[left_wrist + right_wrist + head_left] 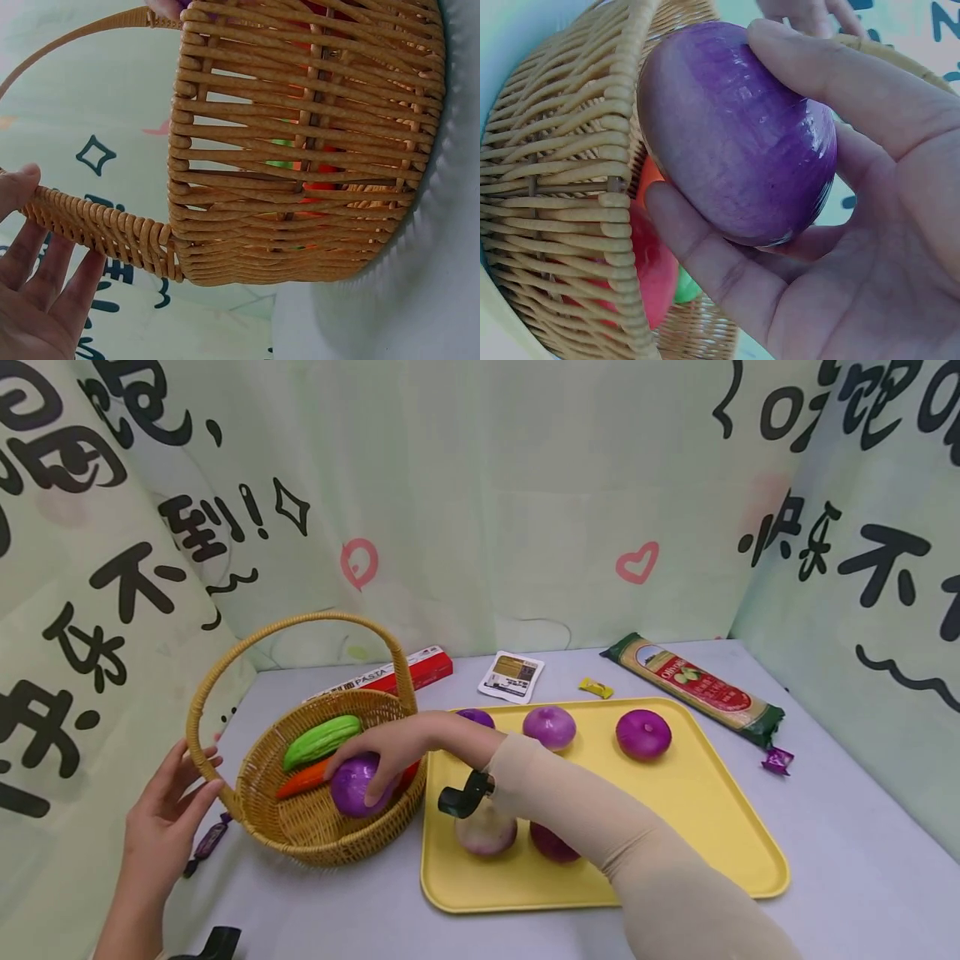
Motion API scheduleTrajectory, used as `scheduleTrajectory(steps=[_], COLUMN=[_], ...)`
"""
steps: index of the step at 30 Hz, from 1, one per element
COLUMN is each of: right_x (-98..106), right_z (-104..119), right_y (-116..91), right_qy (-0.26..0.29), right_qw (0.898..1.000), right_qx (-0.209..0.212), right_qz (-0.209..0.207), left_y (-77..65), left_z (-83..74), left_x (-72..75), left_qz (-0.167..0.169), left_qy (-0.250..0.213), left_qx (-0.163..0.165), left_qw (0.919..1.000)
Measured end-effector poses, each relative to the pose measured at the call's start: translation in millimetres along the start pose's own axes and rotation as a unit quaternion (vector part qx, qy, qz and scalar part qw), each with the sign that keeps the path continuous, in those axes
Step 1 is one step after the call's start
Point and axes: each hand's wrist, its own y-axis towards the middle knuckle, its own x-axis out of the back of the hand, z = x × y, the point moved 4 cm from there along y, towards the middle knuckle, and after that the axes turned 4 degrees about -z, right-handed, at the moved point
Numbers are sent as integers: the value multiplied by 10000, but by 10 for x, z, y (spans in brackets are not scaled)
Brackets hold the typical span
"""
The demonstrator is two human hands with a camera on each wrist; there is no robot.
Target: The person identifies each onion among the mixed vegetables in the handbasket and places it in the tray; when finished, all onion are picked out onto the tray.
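My right hand [378,752] grips a purple onion [358,785] inside the wicker basket [262,810], just above its floor. The right wrist view shows my fingers [727,277] curled round the onion [735,131] beside the basket wall [562,180]. A green gourd [321,741] and an orange carrot [300,781] lie in the basket. My left hand [167,806] rests with straight fingers against the foot of the basket handle [197,727]; its fingers [37,285] touch the handle [105,229] in the left wrist view.
A yellow tray [720,827] right of the basket holds several more onions [643,733]. Behind it lie a pasta box [420,670], a white sachet [512,677], a spaghetti pack [693,685] and wrapped sweets [777,761]. Cloth walls close in three sides.
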Motion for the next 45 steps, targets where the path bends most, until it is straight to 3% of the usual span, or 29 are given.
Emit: scheduleTrajectory(steps=[6, 17, 23, 36, 45], right_x=[27, 71, 81, 117, 121], right_z=[38, -1, -10, -124, -199], right_y=[-221, -491, -623, -920, -1050], right_qy=[217, 549, 182, -58, 391], right_qw=[9989, 9963, 9959, 9929, 9907], right_qx=[338, 346, 435, 80, -31], right_qz=[-230, -562, -770, -1185, -1302], left_y=[1, 14, 11, 15, 6], left_z=[-3, 42, 50, -4, -13], left_x=[1, 6, 14, -4, -5], left_qz=[45, -40, -63, -45, -13], left_qy=[66, -77, -55, -68, -104], left_qx=[-7, 117, 221, 163, 174], left_qw=[10000, 9999, 9997, 9998, 9998])
